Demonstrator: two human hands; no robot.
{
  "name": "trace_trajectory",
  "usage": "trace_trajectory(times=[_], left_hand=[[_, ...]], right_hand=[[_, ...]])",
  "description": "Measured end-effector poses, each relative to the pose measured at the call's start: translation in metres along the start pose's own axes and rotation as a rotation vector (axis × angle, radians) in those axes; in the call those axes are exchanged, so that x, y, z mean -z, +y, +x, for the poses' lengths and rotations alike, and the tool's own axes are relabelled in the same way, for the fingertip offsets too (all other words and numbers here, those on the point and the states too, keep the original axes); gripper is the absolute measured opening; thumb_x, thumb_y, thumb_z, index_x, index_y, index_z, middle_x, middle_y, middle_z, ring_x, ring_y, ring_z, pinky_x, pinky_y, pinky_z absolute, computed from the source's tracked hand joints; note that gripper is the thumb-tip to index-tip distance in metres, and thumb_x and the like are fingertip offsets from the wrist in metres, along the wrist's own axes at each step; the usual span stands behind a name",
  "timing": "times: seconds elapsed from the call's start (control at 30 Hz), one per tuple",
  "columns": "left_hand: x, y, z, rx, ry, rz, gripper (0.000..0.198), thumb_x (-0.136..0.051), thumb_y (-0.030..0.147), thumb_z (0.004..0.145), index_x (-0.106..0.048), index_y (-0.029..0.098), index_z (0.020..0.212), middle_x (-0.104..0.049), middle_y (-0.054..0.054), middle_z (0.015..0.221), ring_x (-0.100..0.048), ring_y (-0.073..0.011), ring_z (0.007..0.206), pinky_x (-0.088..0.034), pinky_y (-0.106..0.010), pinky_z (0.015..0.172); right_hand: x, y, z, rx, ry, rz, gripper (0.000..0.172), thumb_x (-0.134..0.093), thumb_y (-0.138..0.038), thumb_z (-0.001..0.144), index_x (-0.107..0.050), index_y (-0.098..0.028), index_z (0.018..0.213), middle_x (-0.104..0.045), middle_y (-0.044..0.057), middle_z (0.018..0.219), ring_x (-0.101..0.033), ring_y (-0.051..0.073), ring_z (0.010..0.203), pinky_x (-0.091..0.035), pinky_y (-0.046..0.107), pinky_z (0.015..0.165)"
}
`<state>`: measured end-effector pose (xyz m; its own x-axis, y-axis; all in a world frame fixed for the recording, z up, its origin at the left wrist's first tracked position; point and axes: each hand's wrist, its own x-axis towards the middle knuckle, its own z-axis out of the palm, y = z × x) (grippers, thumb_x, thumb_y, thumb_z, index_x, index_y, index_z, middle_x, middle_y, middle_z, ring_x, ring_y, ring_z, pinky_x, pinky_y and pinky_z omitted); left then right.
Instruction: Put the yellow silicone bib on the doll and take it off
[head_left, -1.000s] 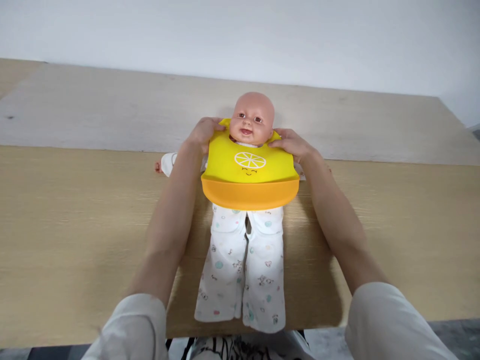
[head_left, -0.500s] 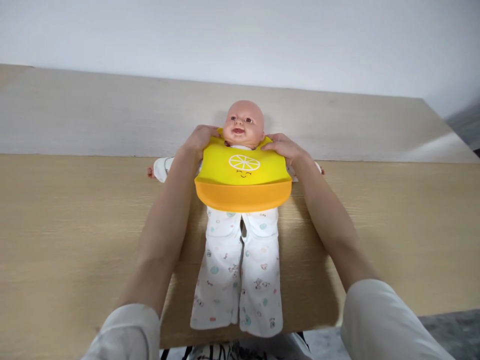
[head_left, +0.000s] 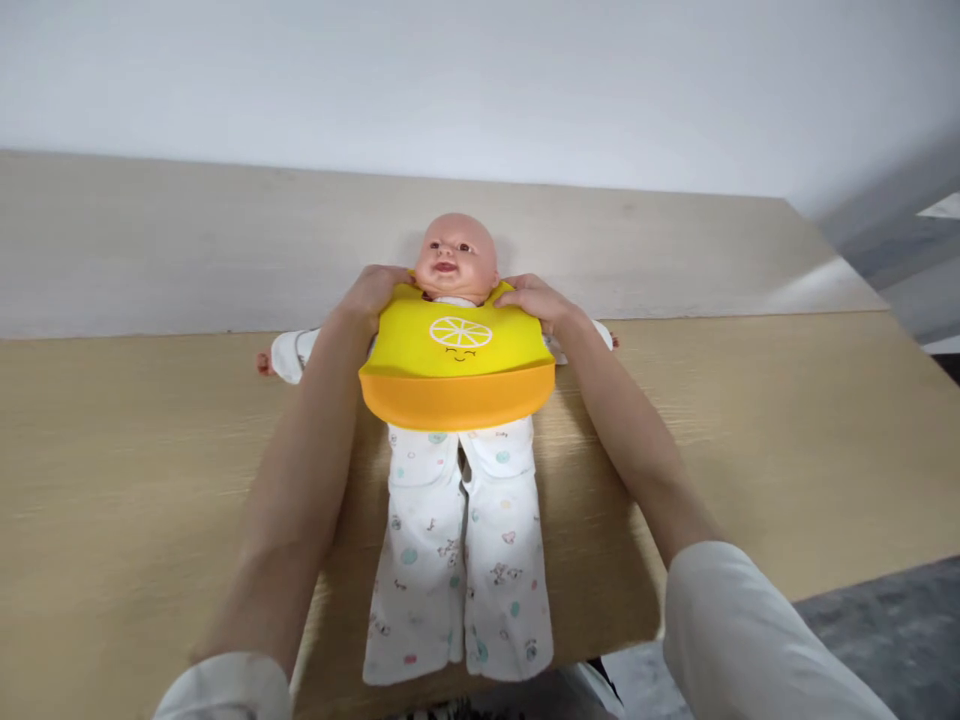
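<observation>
A: Edges and room?

B: Worktop (head_left: 780,430) runs out wide of both your forearms (head_left: 292,480). Near edge lies about where the trousers (head_left: 420,560) end. At the back, a greyer band (head_left: 187,240) runs along to the white wall (head_left: 480,90). Right-hand end slants off, well apart from your right arm.

A: My hands?

B: Both arms reach forward, one each side of the doll (head_left: 469,245). Left hand (head_left: 375,290) is back-up at one upper corner of the bib (head_left: 450,358). Right hand (head_left: 536,300) mirrors it at the other, thumb laid over the front. Some fingers are hidden.

A: Grip?

B: Narrow, both sides. You're holding the bib by those two corners.

A: And the bib?

B: On the doll's chest, right under the chin. Yellow, white citrus slice over a small smile print, orange pocket (head_left: 459,398) across the bottom. Pocket overlaps the trouser tops. Doll lies face up, arms spread.
</observation>
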<state>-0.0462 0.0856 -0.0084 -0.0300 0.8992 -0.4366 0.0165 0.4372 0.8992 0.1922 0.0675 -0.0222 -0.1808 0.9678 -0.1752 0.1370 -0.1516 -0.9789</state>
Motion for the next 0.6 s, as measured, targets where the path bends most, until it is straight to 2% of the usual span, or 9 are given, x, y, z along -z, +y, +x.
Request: trace_trajectory(times=[0.07,0.13,0.23,0.33,0.4,0.47,0.6], left_hand=[[0.0,0.001,0.001,0.016,-0.048,0.061,0.014,-0.064,0.017,0.068,-0.064,0.01,0.08,-0.063,-0.007,0.067,-0.06,-0.019,0.057,-0.05,-0.03,0.05],[0.001,-0.001,0.001,-0.025,-0.072,0.071,0.017,-0.063,0.017,0.068,-0.064,0.011,0.084,-0.064,-0.007,0.072,-0.06,-0.0176,0.058,-0.05,-0.029,0.052],[0.006,-0.009,-0.005,-0.161,0.07,0.062,0.03,-0.061,0.016,0.067,-0.065,0.014,0.096,-0.06,-0.003,0.07,-0.058,-0.0161,0.059,-0.046,-0.025,0.053],[0.017,-0.02,-0.023,-0.261,0.226,0.11,0.039,-0.062,0.017,0.064,-0.064,0.016,0.103,-0.055,0.001,0.066,-0.053,-0.0131,0.057,-0.04,-0.022,0.052],[0.027,-0.026,-0.042,-0.308,0.244,0.137,0.038,-0.063,0.019,0.062,-0.066,0.016,0.1,-0.055,0.001,0.066,-0.05,-0.0115,0.056,-0.038,-0.02,0.051],[0.037,-0.03,-0.065,-0.335,0.229,0.164,0.033,-0.065,0.025,0.062,-0.068,0.017,0.094,-0.056,0.001,0.066,-0.05,-0.0113,0.057,-0.038,-0.019,0.05],[0.047,-0.04,-0.105,-0.296,0.167,0.188,0.029,-0.069,0.04,0.065,-0.07,0.018,0.083,-0.06,-0.002,0.071,-0.055,-0.0132,0.063,-0.042,-0.018,0.048]], right_hand=[[0.001,0.001,0.002,-0.007,0.012,-0.002,0.011,-0.076,-0.01,0.069,-0.066,-0.012,0.074,-0.065,0.002,0.077,-0.063,0.016,0.099,-0.054,0.022,0.084],[0.001,0.004,0.004,-0.013,0.017,0.0,0.011,-0.076,-0.013,0.07,-0.067,-0.012,0.077,-0.066,0.002,0.078,-0.063,0.016,0.095,-0.054,0.022,0.081],[0.0,0.007,0.004,-0.051,-0.008,0.024,0.014,-0.069,-0.016,0.073,-0.068,-0.012,0.086,-0.066,0.003,0.078,-0.065,0.016,0.082,-0.054,0.024,0.071],[-0.001,0.008,-0.009,-0.079,0.064,0.042,0.041,-0.064,-0.019,0.073,-0.065,-0.016,0.114,-0.065,0.002,0.079,-0.061,0.013,0.067,-0.05,0.023,0.06],[-0.001,0.008,-0.026,-0.025,0.147,0.039,0.057,-0.064,-0.022,0.072,-0.058,-0.019,0.128,-0.063,0.0,0.079,-0.057,0.011,0.064,-0.046,0.02,0.058],[-0.002,0.009,-0.048,0.058,0.172,0.047,0.058,-0.066,-0.027,0.071,-0.059,-0.018,0.127,-0.064,0.0,0.082,-0.057,0.01,0.069,-0.046,0.02,0.062],[-0.006,0.021,-0.094,0.144,0.219,0.046,0.042,-0.071,-0.039,0.071,-0.068,-0.017,0.107,-0.066,0.001,0.096,-0.059,0.011,0.083,-0.048,0.018,0.072]])
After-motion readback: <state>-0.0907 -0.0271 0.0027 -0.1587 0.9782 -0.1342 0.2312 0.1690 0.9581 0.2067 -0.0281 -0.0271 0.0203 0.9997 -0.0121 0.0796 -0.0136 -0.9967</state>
